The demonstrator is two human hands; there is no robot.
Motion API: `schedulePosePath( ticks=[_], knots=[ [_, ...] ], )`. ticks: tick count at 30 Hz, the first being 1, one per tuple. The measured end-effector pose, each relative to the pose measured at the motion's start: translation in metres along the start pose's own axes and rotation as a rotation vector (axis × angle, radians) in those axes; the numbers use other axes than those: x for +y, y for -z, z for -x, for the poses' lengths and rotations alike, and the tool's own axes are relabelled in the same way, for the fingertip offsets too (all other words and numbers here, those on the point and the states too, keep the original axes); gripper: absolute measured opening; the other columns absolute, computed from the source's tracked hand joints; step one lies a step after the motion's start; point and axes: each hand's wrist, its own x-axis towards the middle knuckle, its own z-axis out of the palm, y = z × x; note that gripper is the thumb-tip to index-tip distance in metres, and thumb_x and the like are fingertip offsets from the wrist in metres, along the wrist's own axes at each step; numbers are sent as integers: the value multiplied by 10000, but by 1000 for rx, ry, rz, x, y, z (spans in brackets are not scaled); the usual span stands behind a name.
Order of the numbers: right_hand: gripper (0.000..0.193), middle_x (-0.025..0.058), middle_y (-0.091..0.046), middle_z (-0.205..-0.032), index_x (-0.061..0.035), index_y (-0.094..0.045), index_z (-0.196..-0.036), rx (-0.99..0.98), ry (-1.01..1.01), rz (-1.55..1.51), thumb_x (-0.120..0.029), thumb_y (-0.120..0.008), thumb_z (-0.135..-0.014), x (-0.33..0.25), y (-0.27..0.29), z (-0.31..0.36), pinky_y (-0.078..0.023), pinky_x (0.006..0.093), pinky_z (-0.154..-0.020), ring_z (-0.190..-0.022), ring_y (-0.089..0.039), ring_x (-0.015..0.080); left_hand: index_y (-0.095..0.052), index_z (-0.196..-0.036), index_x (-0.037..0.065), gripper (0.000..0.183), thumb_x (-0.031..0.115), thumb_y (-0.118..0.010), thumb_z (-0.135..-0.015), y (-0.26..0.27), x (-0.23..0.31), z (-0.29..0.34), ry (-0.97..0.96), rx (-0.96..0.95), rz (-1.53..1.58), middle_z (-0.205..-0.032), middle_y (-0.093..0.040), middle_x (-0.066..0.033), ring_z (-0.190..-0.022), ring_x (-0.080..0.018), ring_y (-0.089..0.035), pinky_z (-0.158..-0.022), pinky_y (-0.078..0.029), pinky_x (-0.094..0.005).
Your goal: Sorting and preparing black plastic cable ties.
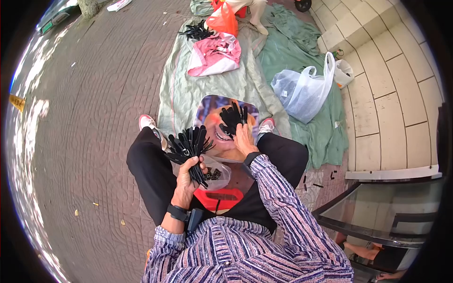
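My left hand (184, 175) is closed round a thick fanned bundle of narrow black straps (189, 144), with small shiny metal bits showing among them. Their lower ends stick out below my fist. Further forward and to the right, my right hand (244, 140) grips the near end of a smaller bunch of black straps (233, 118). That bunch is over a printed board (207, 107) lying between my feet. Between my knees sits a clear plastic bag (225, 175) with small dark metal pieces (213, 173) inside. My right fingertips are partly hidden by the straps.
Green-grey cloth (174, 94) covers the paving ahead. On it lie a pink-and-white bag (217, 56), more black straps (196, 31) and a white plastic bag (306, 92). Another person's leg (257, 19) is at the far end. A red plastic object (218, 199) is below me; a tiled wall (391, 70) stands right.
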Motion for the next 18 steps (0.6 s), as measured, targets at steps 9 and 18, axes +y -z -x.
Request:
schedulePosePath(
  ticks=[9, 18],
  knots=[
    [278, 216, -482, -893, -25, -466, -972, -1, 70, -74, -47, -551, -708, 1, 16, -4, -432, 474, -699, -817, -518, 402, -552, -854, -19, 175, 116, -615, -762, 2, 4, -4, 21, 1, 19, -794, -571, -87, -621, -163, -541, -558, -450, -298],
    [176, 186, -499, -871, -17, -485, -865, 20, 151, 132, -65, -574, -722, 1, -6, 1, -453, 468, -685, -831, -541, 376, -549, -855, -16, 176, 115, -620, -763, -2, 1, -3, 22, 13, 48, -788, -575, -87, -628, -166, -548, -565, -455, -299]
  ],
)
